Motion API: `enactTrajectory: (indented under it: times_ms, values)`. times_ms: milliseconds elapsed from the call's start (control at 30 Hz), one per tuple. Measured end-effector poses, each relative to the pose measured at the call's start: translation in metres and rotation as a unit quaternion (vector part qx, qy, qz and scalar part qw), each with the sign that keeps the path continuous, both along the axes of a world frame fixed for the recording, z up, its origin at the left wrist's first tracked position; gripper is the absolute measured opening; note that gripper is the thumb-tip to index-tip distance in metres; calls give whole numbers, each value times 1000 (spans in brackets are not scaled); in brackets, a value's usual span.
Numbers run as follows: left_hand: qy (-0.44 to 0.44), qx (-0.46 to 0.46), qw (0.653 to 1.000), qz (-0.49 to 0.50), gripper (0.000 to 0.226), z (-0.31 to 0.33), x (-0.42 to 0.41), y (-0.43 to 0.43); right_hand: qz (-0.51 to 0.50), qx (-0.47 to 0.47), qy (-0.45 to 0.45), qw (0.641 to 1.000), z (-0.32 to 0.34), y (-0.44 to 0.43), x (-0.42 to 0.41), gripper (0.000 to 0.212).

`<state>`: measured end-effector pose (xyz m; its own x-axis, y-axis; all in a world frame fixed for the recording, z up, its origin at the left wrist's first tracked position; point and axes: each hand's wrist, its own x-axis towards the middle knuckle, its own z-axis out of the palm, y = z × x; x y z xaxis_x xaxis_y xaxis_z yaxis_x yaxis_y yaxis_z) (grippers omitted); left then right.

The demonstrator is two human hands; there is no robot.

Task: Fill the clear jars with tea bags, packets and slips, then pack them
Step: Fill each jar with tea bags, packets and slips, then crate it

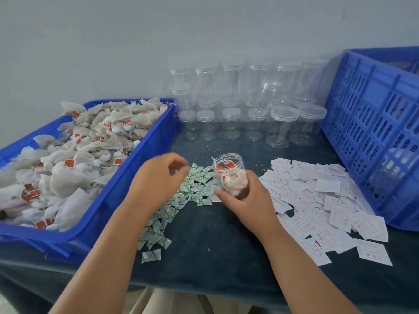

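Holding tea-bag jar [230, 175], right hand [247, 200]

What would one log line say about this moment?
right hand: holds open clear plastic jar with tea bags | left hand: over green-white packets | white paper slips: right of jar

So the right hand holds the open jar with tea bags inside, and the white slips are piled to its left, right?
Not quite. The head view shows the white slips piled to the right of the jar. The right hand does hold the open jar with tea bags inside.
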<state>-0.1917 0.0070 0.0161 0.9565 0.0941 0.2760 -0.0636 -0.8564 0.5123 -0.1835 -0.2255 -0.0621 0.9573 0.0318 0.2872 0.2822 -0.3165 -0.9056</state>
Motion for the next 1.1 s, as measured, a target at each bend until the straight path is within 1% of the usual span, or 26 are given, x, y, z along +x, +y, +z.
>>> enactTrajectory:
  times_ms: [33,67,100,133,167,233,300,333,400,500,667,700,767,800,833,900,933,967,1000,1067,1100]
  values:
    - [89,82,993,11,27,-10,3,8,-6,10,5,1000,-1,0,1,56]
    - [157,139,978,15,39,-21,5,12,-11,17,10,1000,-1,0,2,56]
    - [183,159,970,18,47,-32,6,13,-14,20,12,1000,-2,1,2,55]
    - [174,152,973,24,49,-42,6,11,-15,20,14,1000,-2,1,3,55]
    - [135,130,982,33,45,-51,7,10,-15,20,14,1000,-2,1,3,54]
    - [50,96,993,51,29,-64,6,8,-14,23,15,1000,-1,1,2,53]
    - [-5,41,997,63,14,-70,5,7,-13,27,19,999,-1,1,2,53]
    - [-22,7,998,64,10,-73,6,8,-12,29,21,999,-1,1,2,53]
    - [-43,-30,997,60,12,-77,7,10,-10,29,21,999,0,1,2,54]
    - [-57,-24,997,50,22,-79,7,9,-6,18,20,1000,1,2,2,54]
    - [-170,-89,978,76,8,-53,-5,-2,18,-2,16,1000,1,0,0,57]
    - [-186,-107,974,66,3,-42,-7,-5,22,-7,16,1000,0,0,0,57]
    - [-194,-143,970,9,6,-14,-11,-14,29,-18,13,999,0,1,0,56]
    - [-185,-142,972,-32,6,-1,-12,-18,34,-22,12,999,0,1,0,56]
    - [-162,-116,977,-78,4,11,-12,-22,40,-26,10,999,0,2,0,56]
    - [-94,-11,984,-153,10,27,-8,-28,47,-28,4,998,1,2,-1,57]
    - [-50,30,984,-170,13,32,-5,-31,47,-27,2,999,1,1,-2,58]
    - [-6,45,985,-168,13,36,-2,-33,46,-25,0,999,1,1,-2,60]
    - [29,40,987,-155,12,41,1,-35,46,-24,-2,999,2,0,-2,61]
    - [63,23,992,-110,14,46,9,-37,51,-25,-11,998,2,0,-3,64]
    - [74,30,993,-92,22,47,12,-37,55,-29,-18,998,2,1,-4,64]
